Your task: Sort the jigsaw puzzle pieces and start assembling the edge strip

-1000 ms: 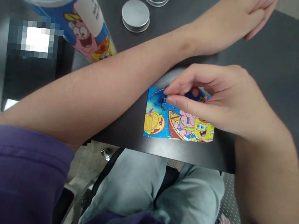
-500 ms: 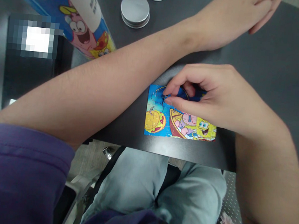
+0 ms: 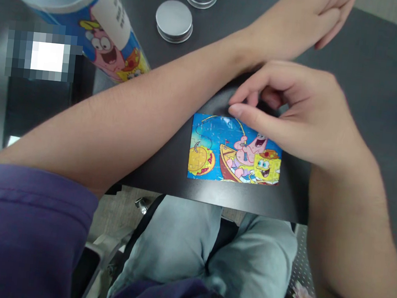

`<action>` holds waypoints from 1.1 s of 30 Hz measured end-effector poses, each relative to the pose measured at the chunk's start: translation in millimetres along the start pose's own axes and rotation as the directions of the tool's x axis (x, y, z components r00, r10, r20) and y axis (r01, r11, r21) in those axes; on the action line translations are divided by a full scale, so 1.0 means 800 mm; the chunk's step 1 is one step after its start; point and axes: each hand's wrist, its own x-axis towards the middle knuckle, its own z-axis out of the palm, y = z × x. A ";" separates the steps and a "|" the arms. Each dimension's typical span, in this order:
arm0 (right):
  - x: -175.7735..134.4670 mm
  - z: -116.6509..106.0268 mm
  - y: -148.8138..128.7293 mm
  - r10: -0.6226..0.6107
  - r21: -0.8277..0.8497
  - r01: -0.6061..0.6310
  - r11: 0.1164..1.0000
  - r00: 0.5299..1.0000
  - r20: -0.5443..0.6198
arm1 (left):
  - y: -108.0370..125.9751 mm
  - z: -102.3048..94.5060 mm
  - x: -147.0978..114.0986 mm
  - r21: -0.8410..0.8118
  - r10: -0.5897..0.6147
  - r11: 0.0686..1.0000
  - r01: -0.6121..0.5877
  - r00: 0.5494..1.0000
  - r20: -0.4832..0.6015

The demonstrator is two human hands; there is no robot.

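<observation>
Jigsaw puzzle (image 3: pixel 234 145) lies flat and face up near the front edge of the dark bench (image 3: pixel 161 173), its long side roughly along that edge. Its printed scene looks whole, with no gap between pieces in the part that shows; the upper right corner is hidden by the right hand (image 3: pixel 294 106). On that hand the tips of the thumb (image 3: pixel 237 109) and forefinger (image 3: pixel 242 93) are close together just past the puzzle's far edge, the other fingers loosely curled. Nothing shows between the tips, though I cannot tell whether they quite meet. The left hand (image 3: pixel 325 16) is well beyond the puzzle, fingers curled in and palm out of sight; I cannot tell whether it holds anything. The left forearm (image 3: pixel 147 102) crosses the bench, with a jar (image 3: pixel 106 48) and two round tins (image 3: pixel 174 19) beyond it.

The step in hand looks like the last fitting or checking of pieces, judging by how complete the surface is. The next move would call for the right hand to clear the hidden corner, and for only a light, flat press on any raised joint, since a sideways push could loosen pieces.
</observation>
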 end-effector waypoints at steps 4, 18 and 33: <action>-0.058 -0.024 0.034 -0.083 -0.138 0.024 0.990 0.896 -0.437 | 0.012 0.012 -0.018 0.101 0.009 0.995 0.020 0.960 -0.281; -0.191 -0.016 -0.034 0.355 -0.510 -0.492 0.705 0.868 -0.347 | 0.006 0.004 -0.044 0.241 -0.194 0.941 0.238 0.962 -0.193; -0.190 -0.015 -0.049 0.222 -0.560 -0.421 0.714 0.894 -0.388 | 0.174 0.036 -0.397 0.621 -0.146 0.710 0.334 0.931 -0.334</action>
